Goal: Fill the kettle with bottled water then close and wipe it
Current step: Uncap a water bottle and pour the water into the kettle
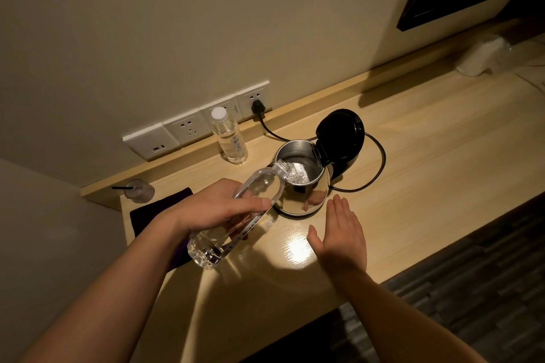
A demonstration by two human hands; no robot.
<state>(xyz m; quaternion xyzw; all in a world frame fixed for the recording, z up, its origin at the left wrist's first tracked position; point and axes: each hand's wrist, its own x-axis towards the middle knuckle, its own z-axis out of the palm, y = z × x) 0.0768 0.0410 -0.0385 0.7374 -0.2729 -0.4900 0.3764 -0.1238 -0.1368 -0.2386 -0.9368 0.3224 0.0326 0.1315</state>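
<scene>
bottle label (236, 147) print illegible, nothing readable

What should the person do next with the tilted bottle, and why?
Probably keep tipping the bottle in the left hand a little steeper. Its neck sits over the open kettle, water is running in, and much water remains in the bottle. The lid stands up, and the right hand rests flat on the desk, free.
</scene>
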